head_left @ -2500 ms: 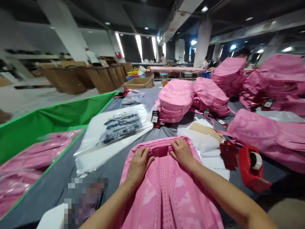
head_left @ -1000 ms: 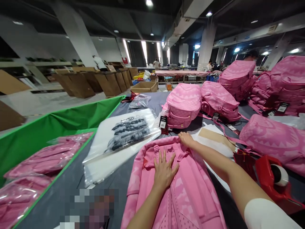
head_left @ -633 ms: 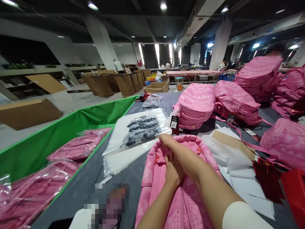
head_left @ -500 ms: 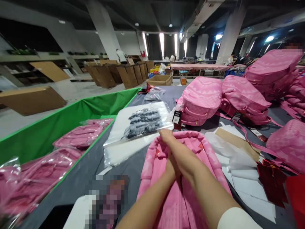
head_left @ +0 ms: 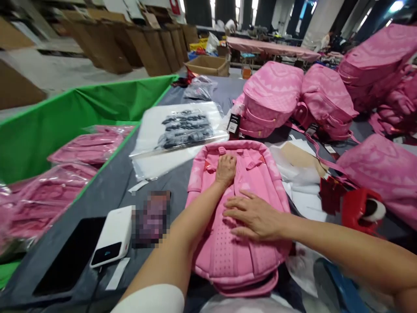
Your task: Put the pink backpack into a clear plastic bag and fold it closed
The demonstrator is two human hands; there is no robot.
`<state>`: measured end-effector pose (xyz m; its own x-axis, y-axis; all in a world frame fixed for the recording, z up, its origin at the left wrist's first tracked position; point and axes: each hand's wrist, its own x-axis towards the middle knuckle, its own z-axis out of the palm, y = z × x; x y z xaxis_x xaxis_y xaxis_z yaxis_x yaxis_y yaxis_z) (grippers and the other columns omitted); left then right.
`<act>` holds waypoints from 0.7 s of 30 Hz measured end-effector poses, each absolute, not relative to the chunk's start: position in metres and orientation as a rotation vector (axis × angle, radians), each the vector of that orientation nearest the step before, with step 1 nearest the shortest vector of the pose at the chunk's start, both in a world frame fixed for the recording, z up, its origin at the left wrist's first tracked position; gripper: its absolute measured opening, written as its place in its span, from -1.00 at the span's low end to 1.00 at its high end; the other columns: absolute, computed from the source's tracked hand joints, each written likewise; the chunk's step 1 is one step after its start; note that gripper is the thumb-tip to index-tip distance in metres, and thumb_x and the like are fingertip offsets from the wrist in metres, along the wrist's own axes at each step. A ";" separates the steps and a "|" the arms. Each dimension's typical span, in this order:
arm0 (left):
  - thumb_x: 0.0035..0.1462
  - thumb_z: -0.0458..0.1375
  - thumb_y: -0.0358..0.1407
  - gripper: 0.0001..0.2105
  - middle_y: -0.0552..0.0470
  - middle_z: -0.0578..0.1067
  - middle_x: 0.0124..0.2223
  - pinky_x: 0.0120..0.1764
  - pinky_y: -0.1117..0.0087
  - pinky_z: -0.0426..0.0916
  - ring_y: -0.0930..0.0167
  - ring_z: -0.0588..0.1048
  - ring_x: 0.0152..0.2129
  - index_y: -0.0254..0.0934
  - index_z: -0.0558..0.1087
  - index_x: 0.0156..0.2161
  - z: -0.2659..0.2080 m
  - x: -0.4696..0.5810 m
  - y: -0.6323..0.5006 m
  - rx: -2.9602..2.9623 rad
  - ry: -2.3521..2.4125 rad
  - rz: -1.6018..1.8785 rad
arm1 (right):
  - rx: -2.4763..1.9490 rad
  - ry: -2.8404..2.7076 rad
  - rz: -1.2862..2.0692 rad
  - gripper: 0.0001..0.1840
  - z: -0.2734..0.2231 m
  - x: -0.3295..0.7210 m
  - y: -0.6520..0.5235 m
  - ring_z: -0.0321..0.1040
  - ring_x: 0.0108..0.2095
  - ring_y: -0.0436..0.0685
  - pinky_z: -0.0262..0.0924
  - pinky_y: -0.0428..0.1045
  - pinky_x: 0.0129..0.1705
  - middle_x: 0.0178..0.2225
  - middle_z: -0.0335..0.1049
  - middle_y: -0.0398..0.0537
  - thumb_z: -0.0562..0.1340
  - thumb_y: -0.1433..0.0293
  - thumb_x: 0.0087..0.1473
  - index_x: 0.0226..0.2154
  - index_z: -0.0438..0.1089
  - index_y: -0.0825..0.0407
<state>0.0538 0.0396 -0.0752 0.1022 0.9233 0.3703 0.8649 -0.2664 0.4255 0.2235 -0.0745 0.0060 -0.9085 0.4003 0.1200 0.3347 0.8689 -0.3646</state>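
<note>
A pink backpack lies flat on the dark-covered table, its padded back panel and shoulder straps facing up. Near its top, my left hand has its fingers curled down on a shoulder strap; the fingertips are hidden. My right hand rests lower on the panel, fingers spread over the other strap, holding nothing. Beyond the top edge stands another pink backpack with a black hang tag. To the upper left lie clear plastic bags with dark printing.
At left, a green-sided bin holds plastic-wrapped pink backpacks. A white power bank and a black phone-like slab lie near the left edge. White papers and a red object lie at right.
My view has tilted down. My left hand has moved up the backpack, while my right hand has left its top edge and come down, spread on the panel. The arms no longer cross.
</note>
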 end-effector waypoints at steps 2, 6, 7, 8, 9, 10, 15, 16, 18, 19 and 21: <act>0.28 -0.02 -0.50 -0.71 -0.31 0.46 0.03 0.16 -0.08 0.27 0.08 0.39 0.07 -0.38 0.46 0.02 -0.069 0.055 0.037 2.286 1.770 0.899 | -0.747 -2.885 0.482 -0.51 -0.013 0.235 -0.083 0.16 0.34 0.22 -0.19 0.35 0.43 0.31 0.27 0.17 0.07 0.19 0.40 0.27 0.31 0.03; 0.34 -0.11 -0.45 -0.71 -0.16 0.51 -0.07 0.04 0.13 0.37 0.22 0.44 -0.07 -0.30 0.44 -0.03 -0.037 0.054 -0.015 2.490 1.328 0.830 | -0.935 -2.845 0.448 -0.51 -0.052 0.235 -0.071 0.15 0.35 0.17 -0.23 0.31 0.46 0.33 0.26 0.11 0.07 0.26 0.41 0.31 0.26 0.02; 0.37 -0.06 -0.38 -0.77 -0.07 0.52 -0.14 -0.02 0.24 0.39 0.29 0.46 -0.15 -0.24 0.46 -0.11 -0.029 0.052 -0.037 2.547 1.147 0.769 | -0.912 -2.845 0.443 -0.52 -0.059 0.234 -0.068 0.16 0.35 0.16 -0.23 0.29 0.47 0.31 0.29 0.08 0.09 0.26 0.40 0.29 0.29 0.01; 0.39 -0.03 -0.30 -0.78 0.01 0.53 -0.22 -0.09 0.32 0.39 0.35 0.47 -0.24 -0.21 0.46 -0.21 -0.023 0.050 -0.060 2.599 0.921 0.688 | -0.889 -2.843 0.437 -0.53 -0.064 0.232 -0.066 0.16 0.35 0.15 -0.23 0.28 0.47 0.31 0.30 0.05 0.11 0.26 0.39 0.28 0.30 0.00; 0.41 -0.03 -0.24 -0.75 0.01 0.52 -0.25 -0.11 0.32 0.37 0.36 0.45 -0.28 -0.21 0.46 -0.25 -0.021 0.048 -0.082 2.645 0.614 0.556 | -0.872 -2.832 0.429 -0.53 -0.068 0.230 -0.065 0.16 0.35 0.14 -0.24 0.27 0.48 0.32 0.30 0.03 0.11 0.27 0.39 0.28 0.29 -0.01; 0.41 -0.01 -0.18 -0.73 0.02 0.50 -0.30 -0.16 0.32 0.35 0.36 0.42 -0.33 -0.21 0.44 -0.27 -0.022 0.047 -0.102 2.672 0.469 0.474 | -0.871 -2.802 0.417 -0.52 -0.071 0.228 -0.065 0.16 0.35 0.13 -0.23 0.27 0.48 0.33 0.28 0.03 0.11 0.28 0.39 0.29 0.26 -0.01; 0.38 -0.14 -0.38 -0.67 0.01 0.38 -0.47 -0.29 0.29 0.27 0.35 0.30 -0.48 -0.23 0.35 -0.40 -0.068 0.057 -0.136 2.825 0.516 0.586 | -0.988 -2.458 0.406 -0.59 -0.082 0.223 -0.056 0.38 0.13 0.12 0.08 0.20 0.35 0.10 0.49 0.12 -0.02 0.32 0.44 0.18 0.33 0.09; 0.36 -0.14 -0.40 -0.67 0.00 0.37 -0.47 -0.28 0.28 0.29 0.34 0.30 -0.47 -0.23 0.35 -0.41 -0.079 0.058 -0.133 2.844 0.574 0.625 | -0.996 -2.379 0.403 -0.60 -0.080 0.223 -0.054 0.43 0.04 0.13 0.19 0.17 0.26 0.01 0.53 0.13 -0.04 0.33 0.44 0.12 0.37 0.11; 0.35 -0.13 -0.38 -0.70 -0.03 0.41 -0.41 -0.19 0.21 0.33 0.31 0.35 -0.39 -0.25 0.40 -0.34 -0.093 0.059 -0.126 2.831 0.767 0.691 | -0.951 -2.242 0.363 -0.59 -0.071 0.222 -0.052 0.46 -0.10 0.14 0.31 0.12 0.06 -0.14 0.56 0.11 -0.08 0.35 0.43 0.00 0.42 0.10; 0.35 -0.12 -0.37 -0.72 -0.07 0.44 -0.35 -0.12 0.15 0.35 0.27 0.38 -0.32 -0.27 0.44 -0.26 -0.096 0.059 -0.122 2.792 0.879 0.709 | -0.886 -2.212 0.330 -0.60 -0.065 0.222 -0.055 0.46 -0.13 0.15 0.32 0.11 -0.01 -0.19 0.55 0.11 -0.08 0.35 0.42 -0.05 0.43 0.10; 0.33 -0.08 -0.34 -0.73 -0.10 0.48 -0.20 -0.03 0.06 0.35 0.21 0.40 -0.18 -0.27 0.46 -0.04 -0.095 0.057 -0.116 2.702 1.021 0.706 | -0.617 -2.305 0.274 -0.66 -0.050 0.221 -0.066 0.44 -0.19 0.17 0.31 0.10 -0.08 -0.24 0.54 0.07 0.00 0.31 0.37 -0.11 0.45 0.07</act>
